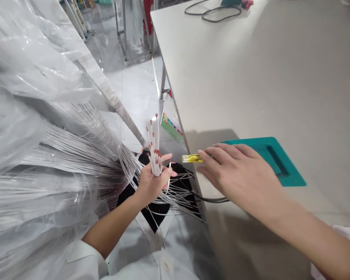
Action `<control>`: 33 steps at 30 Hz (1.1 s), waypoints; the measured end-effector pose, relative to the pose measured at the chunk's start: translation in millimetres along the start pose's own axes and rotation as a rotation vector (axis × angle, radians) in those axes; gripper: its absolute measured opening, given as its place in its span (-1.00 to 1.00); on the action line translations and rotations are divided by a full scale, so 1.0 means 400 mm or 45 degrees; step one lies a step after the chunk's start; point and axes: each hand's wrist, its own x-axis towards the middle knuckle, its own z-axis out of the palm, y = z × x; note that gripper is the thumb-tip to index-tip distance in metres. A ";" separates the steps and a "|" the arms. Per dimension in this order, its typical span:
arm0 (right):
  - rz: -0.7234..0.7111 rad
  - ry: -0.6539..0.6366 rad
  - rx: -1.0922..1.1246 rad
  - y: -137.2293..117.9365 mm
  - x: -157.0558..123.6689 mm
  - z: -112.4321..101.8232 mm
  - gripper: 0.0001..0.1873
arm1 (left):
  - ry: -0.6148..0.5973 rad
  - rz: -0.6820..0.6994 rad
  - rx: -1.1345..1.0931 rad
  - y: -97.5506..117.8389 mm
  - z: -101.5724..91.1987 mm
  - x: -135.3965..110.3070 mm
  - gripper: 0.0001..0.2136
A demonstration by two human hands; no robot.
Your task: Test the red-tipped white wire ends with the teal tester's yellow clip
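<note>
My left hand (151,181) is closed around a bundle of thin white wires with red tips (154,149), held upright beside the table's edge. The wires run down and left into a large mass of white wires (72,155) under clear plastic sheeting (32,77). My right hand (236,171) lies on the grey table (251,77) with fingers stretched out, fingertips touching a small yellow object (191,158) at the table's edge. Under that hand sits a teal tray-like tool (277,159).
A black cable (212,13) lies coiled at the table's far end. A dark cable (212,200) runs off the table edge below my right hand. A metal rack on wheels (131,35) and a colourful box (172,126) stand on the floor.
</note>
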 end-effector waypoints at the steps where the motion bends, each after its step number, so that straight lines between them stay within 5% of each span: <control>1: -0.038 -0.070 -0.046 0.005 -0.001 0.003 -0.74 | -0.010 0.000 0.000 0.004 0.004 0.004 -0.62; 6: -0.110 -0.245 -0.126 0.021 0.017 0.006 -0.71 | -0.065 0.024 -0.015 0.009 0.021 0.021 -0.60; 13: -0.109 -0.388 0.103 0.052 0.048 0.022 -0.77 | -0.075 -0.017 -0.035 0.004 0.041 0.030 -0.56; 29: -0.120 -0.249 0.146 0.070 0.029 0.051 -0.77 | 0.015 -0.032 0.104 -0.019 0.064 0.043 -0.60; 33: -0.090 -0.223 0.220 0.066 0.020 0.066 -0.62 | 0.046 -0.035 0.100 -0.022 0.063 0.042 -0.62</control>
